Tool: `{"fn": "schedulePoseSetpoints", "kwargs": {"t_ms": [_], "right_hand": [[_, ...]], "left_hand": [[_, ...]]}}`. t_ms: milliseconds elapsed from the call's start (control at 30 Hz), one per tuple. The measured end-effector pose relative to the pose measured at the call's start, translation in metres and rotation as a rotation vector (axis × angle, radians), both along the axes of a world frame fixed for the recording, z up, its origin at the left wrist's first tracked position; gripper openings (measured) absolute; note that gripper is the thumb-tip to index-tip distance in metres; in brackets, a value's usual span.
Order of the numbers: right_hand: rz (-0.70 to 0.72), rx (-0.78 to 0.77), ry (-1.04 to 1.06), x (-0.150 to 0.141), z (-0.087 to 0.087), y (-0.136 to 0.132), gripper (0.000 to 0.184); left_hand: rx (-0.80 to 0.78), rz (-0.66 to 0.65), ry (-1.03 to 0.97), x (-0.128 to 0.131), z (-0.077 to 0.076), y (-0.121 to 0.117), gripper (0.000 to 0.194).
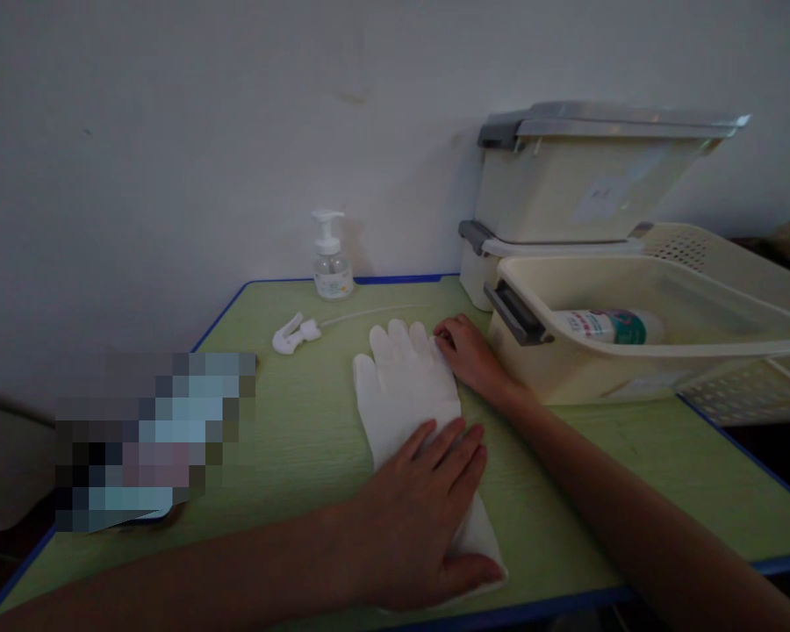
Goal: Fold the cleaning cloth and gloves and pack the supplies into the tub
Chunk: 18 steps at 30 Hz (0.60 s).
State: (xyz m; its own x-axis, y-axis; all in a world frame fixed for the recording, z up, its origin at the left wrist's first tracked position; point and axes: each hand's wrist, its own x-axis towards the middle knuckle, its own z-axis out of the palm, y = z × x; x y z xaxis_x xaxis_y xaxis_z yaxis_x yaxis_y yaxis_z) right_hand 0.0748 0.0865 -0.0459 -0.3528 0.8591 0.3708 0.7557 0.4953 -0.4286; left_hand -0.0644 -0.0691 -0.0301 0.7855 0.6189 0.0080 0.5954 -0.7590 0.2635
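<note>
1. White glove (408, 386) lies flat, cuff by the worktop's (290, 412) near edge; press evenly with your open left hand (412, 531).
2. Your right hand (472, 358) curls at its rightmost fingertip, grip unclear; ease that finger straight, without tugging.
3. Mind the tub (566, 373) beside your right wrist.

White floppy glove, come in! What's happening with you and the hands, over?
Left hand: flat on white floppy glove. Right hand: at its fingertip end. Pump bottle, clear with white top: beyond, not in the way.
</note>
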Motion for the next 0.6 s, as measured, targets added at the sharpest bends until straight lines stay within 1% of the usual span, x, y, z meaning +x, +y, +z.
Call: {"fn": "schedulePoseSetpoints", "kwargs": {"t_ms": [300,600], "right_hand": [[-0.027,-0.026,-0.033,-0.0031,0.0024,-0.0021,0.005],[-0.017,0.0,-0.048,-0.0047,0.0072,-0.0067,0.008]], "left_hand": [[0.003,-0.003,-0.002,0.0001,-0.0022,-0.0001,0.077],[-0.002,-0.001,-0.004,0.0003,-0.0011,-0.0002,0.077]]}}
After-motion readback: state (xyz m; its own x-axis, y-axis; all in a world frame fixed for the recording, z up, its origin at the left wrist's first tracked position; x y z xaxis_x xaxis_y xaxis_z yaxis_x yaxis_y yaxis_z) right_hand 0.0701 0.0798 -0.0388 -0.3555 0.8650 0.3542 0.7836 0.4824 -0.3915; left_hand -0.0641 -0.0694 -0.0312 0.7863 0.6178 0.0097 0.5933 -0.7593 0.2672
